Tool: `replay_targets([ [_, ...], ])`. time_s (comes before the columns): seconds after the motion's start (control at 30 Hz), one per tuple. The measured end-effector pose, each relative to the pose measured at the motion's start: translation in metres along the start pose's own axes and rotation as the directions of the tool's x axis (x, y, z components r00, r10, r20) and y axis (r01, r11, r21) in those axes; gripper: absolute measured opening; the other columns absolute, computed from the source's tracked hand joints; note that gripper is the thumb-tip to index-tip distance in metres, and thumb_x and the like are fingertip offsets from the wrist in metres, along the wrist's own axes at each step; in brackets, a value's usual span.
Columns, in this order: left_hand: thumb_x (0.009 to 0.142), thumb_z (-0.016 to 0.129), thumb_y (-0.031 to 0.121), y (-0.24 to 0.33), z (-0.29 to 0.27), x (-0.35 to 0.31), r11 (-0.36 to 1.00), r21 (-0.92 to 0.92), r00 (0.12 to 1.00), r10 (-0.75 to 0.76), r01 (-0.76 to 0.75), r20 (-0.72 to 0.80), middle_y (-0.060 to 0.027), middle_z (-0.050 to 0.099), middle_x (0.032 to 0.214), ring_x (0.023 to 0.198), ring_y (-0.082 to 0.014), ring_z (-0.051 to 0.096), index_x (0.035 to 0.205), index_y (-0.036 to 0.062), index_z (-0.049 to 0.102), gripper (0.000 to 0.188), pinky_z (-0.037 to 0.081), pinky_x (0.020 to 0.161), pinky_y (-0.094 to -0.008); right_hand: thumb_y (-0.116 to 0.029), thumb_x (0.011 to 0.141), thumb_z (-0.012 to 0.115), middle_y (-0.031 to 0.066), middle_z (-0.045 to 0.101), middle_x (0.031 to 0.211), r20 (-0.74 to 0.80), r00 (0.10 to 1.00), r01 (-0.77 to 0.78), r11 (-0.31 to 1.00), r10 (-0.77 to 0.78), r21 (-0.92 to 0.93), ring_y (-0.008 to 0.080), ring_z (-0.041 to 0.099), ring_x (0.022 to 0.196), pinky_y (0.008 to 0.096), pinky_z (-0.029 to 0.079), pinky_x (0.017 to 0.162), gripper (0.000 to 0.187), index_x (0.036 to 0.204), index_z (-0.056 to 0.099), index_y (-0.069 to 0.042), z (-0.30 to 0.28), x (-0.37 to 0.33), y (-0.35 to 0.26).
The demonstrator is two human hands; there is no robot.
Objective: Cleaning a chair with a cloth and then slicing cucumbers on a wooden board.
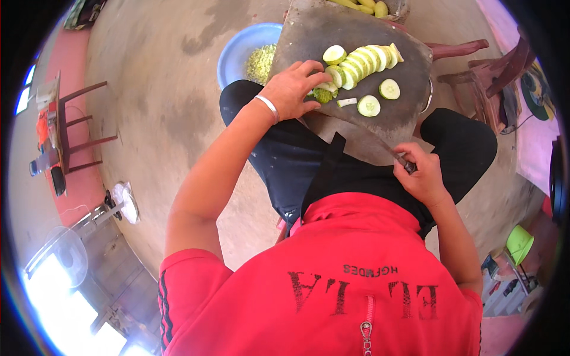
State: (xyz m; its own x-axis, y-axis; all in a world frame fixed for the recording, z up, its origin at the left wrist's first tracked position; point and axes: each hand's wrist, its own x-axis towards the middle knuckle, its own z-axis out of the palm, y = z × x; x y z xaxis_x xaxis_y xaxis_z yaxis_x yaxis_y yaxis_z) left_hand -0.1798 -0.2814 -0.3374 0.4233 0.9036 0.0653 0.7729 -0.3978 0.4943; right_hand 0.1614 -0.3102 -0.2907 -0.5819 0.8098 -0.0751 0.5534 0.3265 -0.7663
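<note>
My left hand (289,92), with a silver bangle on its wrist, reaches over the left edge of the dark chopping board (309,35). Its fingers and thumb curl around small green-skinned cucumber pieces (323,94) on the board. Beside them runs a leaning row of cucumber slices (363,62). Loose round slices (369,106) and a small pale strip (347,102) lie nearer me. My right hand (421,172) is closed on the dark handle of a knife (408,165). The blade points up and left, near the board's front edge.
A blue basin (233,56) of finely chopped pale green bits stands on the floor left of the board. Whole yellow-green cucumbers (380,9) lie beyond it. Wooden furniture (460,48) stands at the right, a table (64,127) and a fan (64,249) at the left.
</note>
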Motion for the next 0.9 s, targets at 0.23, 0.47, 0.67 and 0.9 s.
replay_targets([
  [0.23, 0.076, 0.076, 0.026, 0.001, 0.006, 0.0, 0.989, 0.144, 0.997, 0.022, -0.033, 0.077, -0.0072, 0.053, 0.117, 0.107, -0.0297, 0.054, 0.123, 0.016, 0.054, 0.053, 0.048, 0.093, -0.0397, -0.008, 0.081, 0.068, 0.0095, 0.055, 0.056, -0.121, 0.98, -0.144, 0.984, 0.156, 0.104, 0.0167, 0.05, 0.046, 0.0293, 0.038, 0.048, 0.021, 0.099, 0.06, -0.003, 0.013, 0.0, 0.005],
  [0.47, 0.077, 0.074, 0.028, 0.012, 0.022, -0.004, 0.989, 0.128, 0.997, -0.077, 0.075, 0.012, -0.0079, 0.053, 0.117, 0.105, -0.0308, 0.054, 0.121, 0.0132, 0.054, 0.05, 0.05, 0.088, -0.0396, -0.011, 0.083, 0.066, 0.01, 0.051, 0.054, -0.08, 0.966, -0.222, 0.951, 0.244, 0.217, 0.018, 0.045, 0.045, 0.0322, 0.035, 0.048, 0.02, 0.1, 0.059, -0.003, 0.021, 0.022, -0.002],
  [0.67, 0.081, 0.072, 0.027, 0.012, 0.031, -0.007, 0.987, 0.147, 0.996, -0.057, 0.066, -0.063, -0.0093, 0.054, 0.117, 0.104, -0.0313, 0.056, 0.122, 0.0099, 0.054, 0.048, 0.051, 0.088, -0.039, -0.014, 0.083, 0.065, 0.0115, 0.054, 0.057, -0.013, 0.969, -0.244, 0.959, 0.248, 0.142, 0.0264, 0.052, 0.049, 0.0366, 0.039, 0.051, 0.02, 0.1, 0.059, -0.005, 0.024, 0.035, -0.008],
  [0.9, 0.082, 0.07, 0.028, 0.003, 0.027, -0.006, 0.992, 0.12, 0.998, 0.044, -0.038, -0.049, -0.0095, 0.054, 0.114, 0.102, -0.0311, 0.057, 0.122, 0.0115, 0.055, 0.046, 0.052, 0.085, -0.0386, -0.019, 0.084, 0.066, 0.0153, 0.064, 0.07, -0.074, 0.951, -0.301, 0.953, 0.301, 0.011, 0.0361, 0.065, 0.067, 0.0437, 0.048, 0.062, 0.022, 0.101, 0.06, -0.007, 0.027, 0.04, -0.015],
])
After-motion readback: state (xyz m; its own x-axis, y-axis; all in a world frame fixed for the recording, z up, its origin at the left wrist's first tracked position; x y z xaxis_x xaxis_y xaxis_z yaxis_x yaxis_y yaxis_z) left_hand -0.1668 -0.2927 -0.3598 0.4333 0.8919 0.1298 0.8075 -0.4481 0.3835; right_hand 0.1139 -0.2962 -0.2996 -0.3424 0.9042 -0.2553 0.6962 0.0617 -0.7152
